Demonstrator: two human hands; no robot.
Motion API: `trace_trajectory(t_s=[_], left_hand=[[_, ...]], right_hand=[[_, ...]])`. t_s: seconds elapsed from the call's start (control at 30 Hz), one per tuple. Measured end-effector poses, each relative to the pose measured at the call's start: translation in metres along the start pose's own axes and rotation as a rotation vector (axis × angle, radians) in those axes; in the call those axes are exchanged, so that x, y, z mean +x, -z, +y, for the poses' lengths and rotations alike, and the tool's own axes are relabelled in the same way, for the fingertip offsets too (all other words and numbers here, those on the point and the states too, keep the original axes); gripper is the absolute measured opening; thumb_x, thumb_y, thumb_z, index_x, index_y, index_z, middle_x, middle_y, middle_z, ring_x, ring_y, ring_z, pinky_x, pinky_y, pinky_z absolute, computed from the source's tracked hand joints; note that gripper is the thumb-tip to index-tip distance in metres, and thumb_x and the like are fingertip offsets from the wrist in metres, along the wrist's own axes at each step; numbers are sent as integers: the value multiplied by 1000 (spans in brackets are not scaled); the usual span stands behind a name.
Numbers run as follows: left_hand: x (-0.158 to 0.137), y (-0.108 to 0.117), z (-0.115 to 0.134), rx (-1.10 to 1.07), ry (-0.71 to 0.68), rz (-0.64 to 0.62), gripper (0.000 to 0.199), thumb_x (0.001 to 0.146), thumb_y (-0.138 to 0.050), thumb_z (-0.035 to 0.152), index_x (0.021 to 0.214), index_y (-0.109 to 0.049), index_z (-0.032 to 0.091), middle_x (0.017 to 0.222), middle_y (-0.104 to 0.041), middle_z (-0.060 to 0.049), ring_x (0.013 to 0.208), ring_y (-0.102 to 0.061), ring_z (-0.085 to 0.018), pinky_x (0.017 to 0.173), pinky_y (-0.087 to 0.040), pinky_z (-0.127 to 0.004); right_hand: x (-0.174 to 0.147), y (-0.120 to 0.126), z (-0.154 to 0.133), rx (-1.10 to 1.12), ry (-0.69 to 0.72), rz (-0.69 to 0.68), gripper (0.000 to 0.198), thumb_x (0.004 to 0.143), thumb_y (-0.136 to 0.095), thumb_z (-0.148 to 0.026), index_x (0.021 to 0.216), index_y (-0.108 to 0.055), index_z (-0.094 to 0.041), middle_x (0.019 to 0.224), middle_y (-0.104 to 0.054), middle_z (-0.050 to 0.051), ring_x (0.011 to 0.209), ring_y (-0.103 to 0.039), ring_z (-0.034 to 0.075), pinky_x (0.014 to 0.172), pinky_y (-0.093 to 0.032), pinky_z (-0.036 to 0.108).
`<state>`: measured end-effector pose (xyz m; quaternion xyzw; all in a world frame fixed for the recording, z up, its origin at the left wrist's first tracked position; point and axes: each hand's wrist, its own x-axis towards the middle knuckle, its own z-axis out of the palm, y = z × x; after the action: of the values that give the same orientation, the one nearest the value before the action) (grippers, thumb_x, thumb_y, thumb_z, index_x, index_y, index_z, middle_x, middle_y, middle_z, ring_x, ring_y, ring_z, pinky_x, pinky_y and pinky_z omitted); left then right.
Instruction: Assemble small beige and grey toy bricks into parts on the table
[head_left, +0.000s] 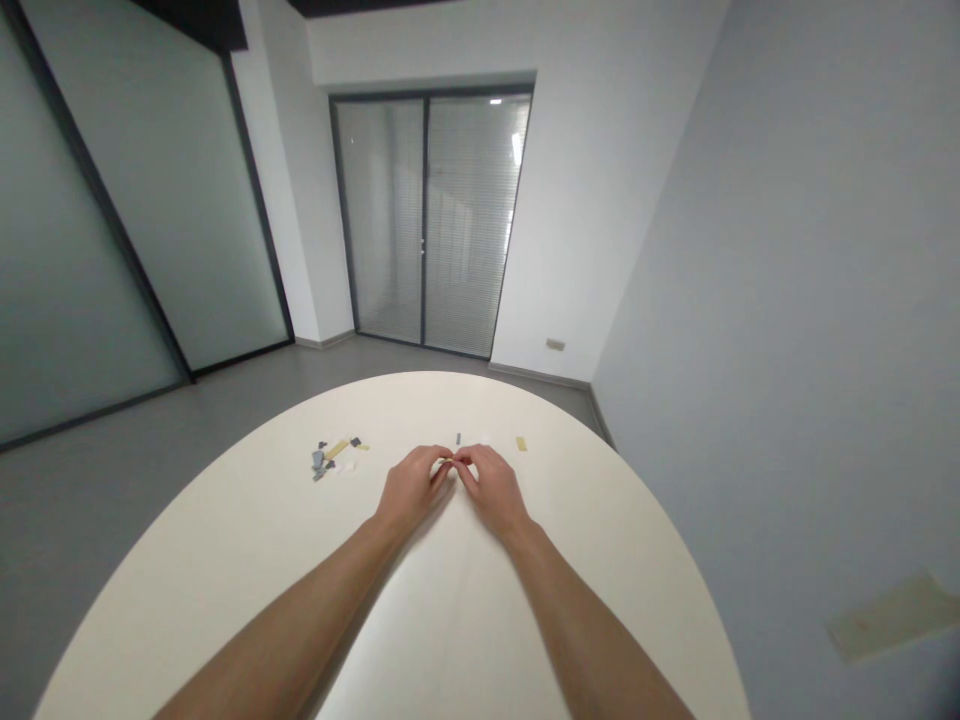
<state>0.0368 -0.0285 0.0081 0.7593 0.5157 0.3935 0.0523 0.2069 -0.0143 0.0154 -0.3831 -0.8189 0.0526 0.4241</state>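
- Cream-white round table [202,600] fills the near part, with both bare forearms reaching across it from the near edge.
- Left hand [409,482] and right hand [493,482] are together around the table's middle, thumbs and fingertips meeting; I cannot tell whether they are clamped on a small piece, since the spot is too small to make out.
- To the left, apart from the left hand, lies a loose cluster of small things: grey pieces [318,460], dark pieces [355,441], a yellow strip [337,450] and white bits [350,466].
- On the right, near the right hand, a yellow piece [521,444] lies by itself.
- Just beyond the fingertips sits a small slate-grey piece [458,438].
- Grey floor [97,490] surrounds the table's far left side.
- Farther left stand frosted glass panels [172,200] in dark frames.
- Farthest are dark-framed glass doors [469,230] with blinds.
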Motion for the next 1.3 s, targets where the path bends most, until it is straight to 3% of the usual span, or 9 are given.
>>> trace_trajectory(t_s=[0.63, 1.3], left_hand=[[1, 4, 6, -1, 15, -9, 20, 95, -49, 31, 106, -65, 26, 105, -71, -3, 96, -65, -18, 80, -54, -29], [0, 2, 3, 29, 51, -35, 21, 94, -49, 28, 106, -66, 25, 104, -71, -3, 96, -64, -18, 79, -51, -30]], right_hand=[[1, 2, -4, -42, -42, -20, 14, 98, -48, -24, 98, -62, -21, 93, -68, 5, 89, -61, 20, 81, -47, 32], [0, 3, -2, -13, -107, 106, 18, 100, -44, -28, 101, -60, -21, 95, -67, 5, 89, -61, 20, 81, -47, 33]])
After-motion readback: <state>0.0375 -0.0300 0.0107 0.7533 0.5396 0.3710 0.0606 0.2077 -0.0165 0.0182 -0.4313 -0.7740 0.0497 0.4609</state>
